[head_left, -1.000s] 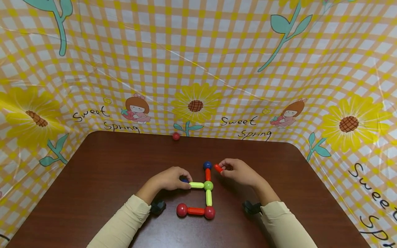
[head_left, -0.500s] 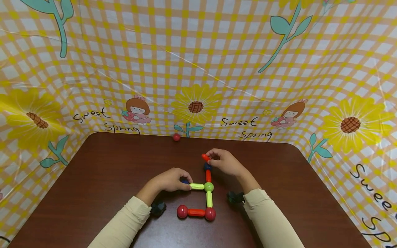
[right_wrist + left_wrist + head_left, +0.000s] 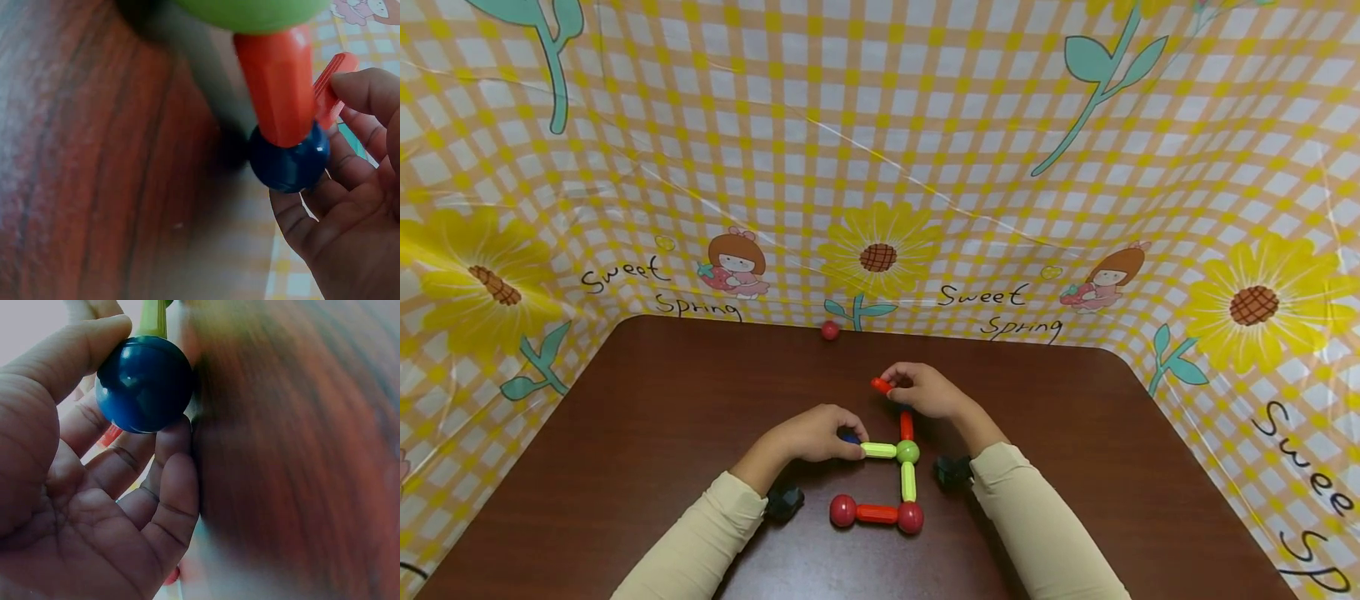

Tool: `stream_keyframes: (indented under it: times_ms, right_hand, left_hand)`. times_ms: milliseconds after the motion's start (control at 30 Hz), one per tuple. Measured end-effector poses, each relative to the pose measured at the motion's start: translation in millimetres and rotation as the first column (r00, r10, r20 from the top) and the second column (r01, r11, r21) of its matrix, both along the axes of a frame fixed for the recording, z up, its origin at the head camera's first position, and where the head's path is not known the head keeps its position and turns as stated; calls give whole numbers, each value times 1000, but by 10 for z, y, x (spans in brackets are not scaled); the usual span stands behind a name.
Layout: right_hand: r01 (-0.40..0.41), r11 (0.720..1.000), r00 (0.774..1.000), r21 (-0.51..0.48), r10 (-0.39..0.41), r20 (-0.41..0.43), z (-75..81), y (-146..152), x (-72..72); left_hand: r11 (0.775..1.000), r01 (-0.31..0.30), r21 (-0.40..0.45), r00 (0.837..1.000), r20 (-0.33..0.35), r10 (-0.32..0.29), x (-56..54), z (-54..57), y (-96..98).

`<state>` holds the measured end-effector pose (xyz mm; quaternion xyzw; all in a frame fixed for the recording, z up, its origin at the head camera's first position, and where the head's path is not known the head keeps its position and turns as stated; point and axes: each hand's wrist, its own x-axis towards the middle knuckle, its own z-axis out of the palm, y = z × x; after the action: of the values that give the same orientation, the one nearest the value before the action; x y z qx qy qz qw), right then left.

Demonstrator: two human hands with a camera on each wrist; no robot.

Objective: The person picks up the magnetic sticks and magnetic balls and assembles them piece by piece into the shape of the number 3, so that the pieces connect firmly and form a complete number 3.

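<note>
My left hand (image 3: 814,433) holds a blue ball (image 3: 145,384) at the left end of a yellow-green rod (image 3: 880,450). That rod joins a green ball (image 3: 907,452) in a magnetic ball-and-rod figure lying on the table. My right hand (image 3: 928,392) pinches a loose red rod (image 3: 882,385) between thumb and fingers. In the right wrist view, the pinched red rod's lower end is at the far blue ball (image 3: 290,159); whether they touch is hard to tell. Another red rod (image 3: 907,426) links this blue ball to the green one. Fingers of the right hand reach behind the far blue ball.
Nearer the front, a second yellow-green rod (image 3: 908,481) runs to a red ball (image 3: 910,517), joined by a red rod (image 3: 877,513) to another red ball (image 3: 843,510). A lone red ball (image 3: 830,331) sits at the table's back edge, against the checked cloth (image 3: 790,167).
My right hand has moved left with the red rod, from right of the far blue ball to over and beside it. The left hand has stayed on its blue ball.
</note>
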<state>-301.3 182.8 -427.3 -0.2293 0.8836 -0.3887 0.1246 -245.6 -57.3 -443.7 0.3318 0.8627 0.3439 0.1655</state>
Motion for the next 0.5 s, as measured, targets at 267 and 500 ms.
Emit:
stream_keyframes:
  times_ms: [267, 500]
  right_hand:
    - [-14, 1000, 999, 16, 13, 50, -69, -11, -26]
    - [-52, 998, 997, 25, 51, 62, -143, -2, -52]
  left_hand:
    - [1000, -1, -5, 1000, 1, 1, -3, 7, -7]
    - [1000, 0, 1, 1000, 7, 0, -7, 3, 3]
